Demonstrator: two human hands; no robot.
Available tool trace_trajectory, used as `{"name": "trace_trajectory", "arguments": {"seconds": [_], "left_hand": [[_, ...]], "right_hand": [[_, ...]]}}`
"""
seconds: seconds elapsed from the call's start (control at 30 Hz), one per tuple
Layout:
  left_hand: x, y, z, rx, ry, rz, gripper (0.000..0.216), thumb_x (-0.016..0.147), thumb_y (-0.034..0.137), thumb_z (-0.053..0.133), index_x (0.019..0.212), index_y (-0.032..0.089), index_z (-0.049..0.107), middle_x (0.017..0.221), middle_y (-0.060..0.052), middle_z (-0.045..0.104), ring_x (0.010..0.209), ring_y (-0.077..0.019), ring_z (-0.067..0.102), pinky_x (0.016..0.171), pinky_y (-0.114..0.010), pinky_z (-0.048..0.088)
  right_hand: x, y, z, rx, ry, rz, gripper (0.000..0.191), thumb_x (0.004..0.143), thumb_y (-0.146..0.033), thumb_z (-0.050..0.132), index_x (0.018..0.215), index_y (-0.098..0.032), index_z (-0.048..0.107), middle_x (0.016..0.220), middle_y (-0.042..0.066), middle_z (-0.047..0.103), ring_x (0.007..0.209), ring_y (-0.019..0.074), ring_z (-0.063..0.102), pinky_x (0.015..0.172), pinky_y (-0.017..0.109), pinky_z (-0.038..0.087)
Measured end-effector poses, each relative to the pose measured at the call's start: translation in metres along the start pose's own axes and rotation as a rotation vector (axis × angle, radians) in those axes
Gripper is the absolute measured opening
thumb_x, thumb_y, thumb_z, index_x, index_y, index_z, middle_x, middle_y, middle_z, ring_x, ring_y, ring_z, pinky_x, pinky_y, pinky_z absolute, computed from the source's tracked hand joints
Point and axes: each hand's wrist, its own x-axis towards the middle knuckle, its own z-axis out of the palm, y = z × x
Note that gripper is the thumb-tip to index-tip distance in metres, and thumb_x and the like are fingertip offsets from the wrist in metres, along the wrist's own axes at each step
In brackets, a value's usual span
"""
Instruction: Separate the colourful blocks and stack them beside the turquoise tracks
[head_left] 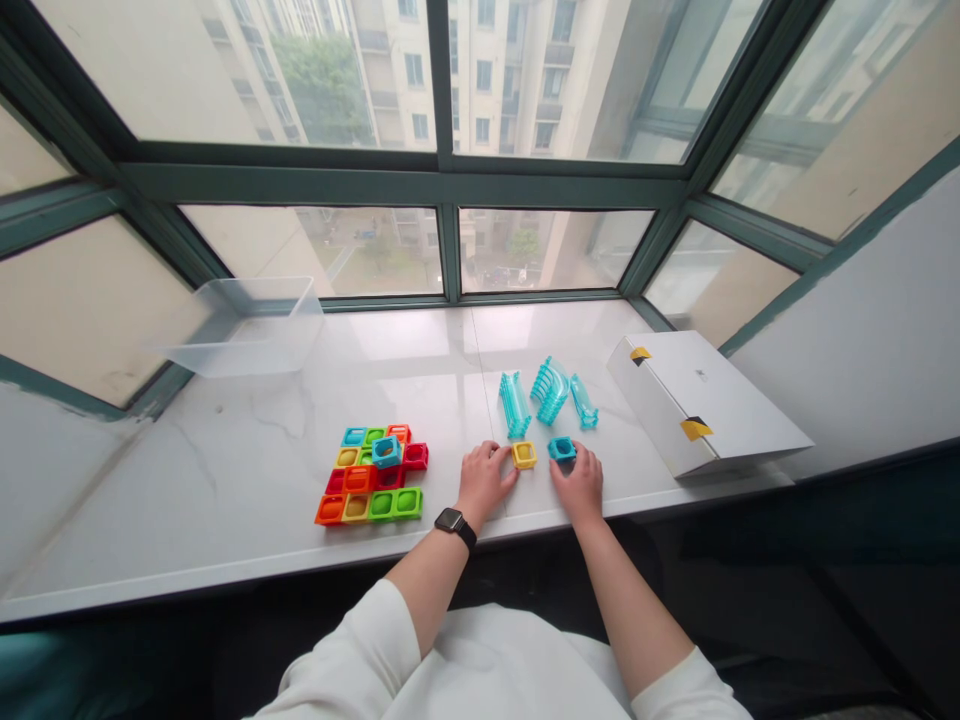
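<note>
My left hand (484, 482), with a black watch on its wrist, rests on the sill by a yellow toy block (523, 455); its fingers curl round the block's left side. In my right hand (580, 485) is a blue toy block (561, 448), gripped between thumb and fingers. A small gap separates the two blocks. Just beyond them lie a straight translucent teal track piece (515, 404), a curved one (550, 390) and a smaller one (584, 402). To the left, several colourful blocks (359, 479) lie together, with a blue block (386, 452) on top.
A clear plastic bin (247, 340) stands at the back left of the white marble sill (247, 480). On the right sits a white box (705, 400) with yellow-and-black tape. Green-framed windows (390, 185) close off the back, and the sill's front edge is near my body.
</note>
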Motion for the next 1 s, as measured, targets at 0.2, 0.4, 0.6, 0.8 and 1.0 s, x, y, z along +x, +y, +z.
{"name": "trace_trajectory", "arguments": {"seconds": [0.2,0.4,0.6,0.8,1.0], "left_hand": [[0.0,-0.002,0.003,0.001,0.0,-0.007,0.042,0.09,0.041,0.074,0.13,0.03,0.067,0.119,-0.007,0.066,0.11,-0.0268,0.063,0.094,-0.042,0.045],[0.0,-0.001,0.0,0.003,-0.005,-0.003,0.041,0.09,0.041,0.074,0.129,0.031,0.067,0.118,-0.007,0.066,0.108,-0.0258,0.062,0.092,-0.04,0.045],[0.0,0.001,-0.002,0.003,-0.006,-0.003,0.038,0.089,0.04,0.075,0.126,0.031,0.068,0.116,-0.005,0.066,0.107,-0.0249,0.062,0.091,-0.04,0.045],[0.0,0.001,-0.001,0.004,-0.007,-0.012,0.038,0.089,0.04,0.075,0.125,0.03,0.069,0.118,-0.006,0.066,0.108,-0.0248,0.063,0.093,-0.04,0.046],[0.0,-0.002,-0.002,-0.026,-0.021,-0.03,0.048,0.086,0.04,0.079,0.13,0.027,0.066,0.119,-0.007,0.067,0.11,-0.0254,0.064,0.095,-0.041,0.048]], "right_hand": [[-0.001,-0.001,-0.001,-0.001,0.0,-0.005,0.055,0.093,-0.053,0.057,0.133,-0.016,0.057,0.117,0.018,0.067,0.109,0.0359,0.059,0.096,0.05,0.048],[-0.001,-0.002,-0.002,-0.011,0.009,-0.011,0.058,0.091,-0.053,0.058,0.134,-0.014,0.058,0.116,0.019,0.067,0.109,0.0368,0.059,0.097,0.052,0.049],[-0.003,-0.003,-0.004,0.025,0.064,-0.042,0.063,0.091,-0.056,0.061,0.137,-0.013,0.055,0.122,0.022,0.065,0.112,0.0369,0.061,0.098,0.052,0.05],[-0.003,-0.004,-0.007,0.069,0.08,-0.071,0.062,0.092,-0.056,0.061,0.138,-0.015,0.054,0.124,0.021,0.065,0.115,0.0364,0.062,0.1,0.053,0.052],[-0.003,-0.007,-0.014,0.152,0.112,-0.086,0.057,0.095,-0.052,0.059,0.138,-0.016,0.052,0.127,0.02,0.063,0.12,0.0348,0.06,0.105,0.054,0.051]]}}
